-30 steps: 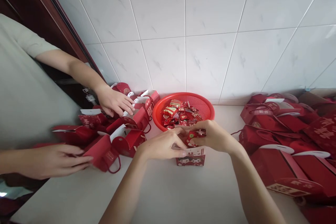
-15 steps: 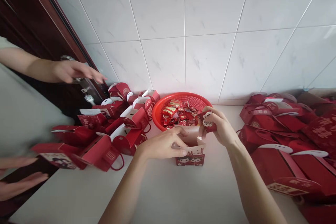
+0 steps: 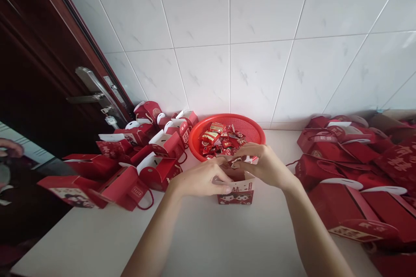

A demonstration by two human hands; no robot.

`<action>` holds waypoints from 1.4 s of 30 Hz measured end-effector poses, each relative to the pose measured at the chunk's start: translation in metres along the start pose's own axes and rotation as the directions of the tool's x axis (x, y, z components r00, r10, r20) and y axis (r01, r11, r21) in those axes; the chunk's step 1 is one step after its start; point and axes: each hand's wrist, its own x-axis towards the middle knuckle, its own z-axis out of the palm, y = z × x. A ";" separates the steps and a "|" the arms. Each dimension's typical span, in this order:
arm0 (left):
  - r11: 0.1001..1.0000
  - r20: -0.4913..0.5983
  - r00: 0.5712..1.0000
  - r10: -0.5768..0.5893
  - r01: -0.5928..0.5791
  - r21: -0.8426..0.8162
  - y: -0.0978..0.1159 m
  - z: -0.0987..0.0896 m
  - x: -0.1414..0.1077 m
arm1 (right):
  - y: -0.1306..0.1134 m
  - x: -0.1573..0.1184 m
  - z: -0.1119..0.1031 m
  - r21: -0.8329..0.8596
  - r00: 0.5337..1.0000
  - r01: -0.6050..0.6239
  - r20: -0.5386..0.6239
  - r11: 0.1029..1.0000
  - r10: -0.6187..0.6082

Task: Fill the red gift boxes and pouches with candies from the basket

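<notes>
An open red gift box [image 3: 235, 197] with cartoon figures on its front stands on the white table. My left hand [image 3: 201, 179] grips its left side, thumb on the front panel and fingers at the opening. My right hand [image 3: 264, 166] is closed, fingers bent down over the mouth of the box. A small dark red packet with a pale print [image 3: 234, 162] shows at its fingertips, mostly covered by the hand. Just behind the box sits a red plastic basket [image 3: 195, 132] holding wrapped sweets [image 3: 224, 138], partly hidden by my right hand.
Several red gift boxes [image 3: 125, 186], many with open tops, crowd the table's left side. More red boxes [image 3: 344, 207] are heaped at the right. A tiled wall [image 3: 201, 73] rises behind the basket. At the left is a dark door with a metal handle [image 3: 87, 97] and hanging keys.
My right hand has moved left and down with the packet, from beside the box to over its opening. Another person's arm and hands have withdrawn from the left side. My left hand stays put.
</notes>
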 end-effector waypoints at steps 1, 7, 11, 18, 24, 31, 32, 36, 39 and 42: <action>1.000 0.002 1.000 -0.001 0.001 0.000 0.000 0.000 0.000 | 0.000 0.000 0.000 -0.013 1.000 0.010 0.017 1.000 -0.010; 1.000 -0.006 1.000 -0.025 0.025 0.004 0.000 0.001 0.000 | 0.000 -0.002 -0.003 -0.132 0.999 -0.007 0.052 0.991 0.014; 1.000 -0.032 0.999 0.011 -0.011 -0.003 -0.002 0.002 0.001 | 0.001 -0.005 -0.013 -0.236 0.997 -0.073 -0.040 0.969 0.066; 0.999 -0.286 0.958 0.026 -0.020 0.026 -0.011 0.004 0.006 | 0.014 -0.008 -0.029 -0.338 0.971 -0.217 0.025 0.916 0.239; 0.998 -0.426 0.904 -0.028 0.051 0.044 -0.017 0.003 0.008 | 0.028 -0.002 -0.025 -0.264 0.940 -0.234 0.184 0.936 0.287; 0.984 -0.291 0.940 -0.177 0.176 -0.031 -0.023 -0.002 0.013 | 0.048 0.005 -0.018 -0.162 0.956 -0.170 0.211 0.972 0.203; 0.985 -0.286 0.943 -0.172 0.169 -0.034 -0.024 -0.003 0.014 | 0.049 0.005 -0.018 -0.142 0.960 -0.156 0.210 0.978 0.184; 0.989 -0.343 0.930 -0.131 0.097 -0.114 -0.027 -0.004 0.015 | 0.046 0.004 -0.021 -0.045 0.984 -0.103 0.140 0.994 0.108; 0.978 -0.443 0.893 -0.072 -0.023 -0.206 -0.026 -0.005 0.015 | 0.037 0.004 -0.024 0.079 0.994 -0.092 0.067 0.993 0.086; 0.953 -0.566 0.823 -0.051 -0.130 -0.275 -0.022 -0.005 0.015 | 0.028 0.004 -0.023 0.235 0.996 -0.086 0.008 0.968 0.087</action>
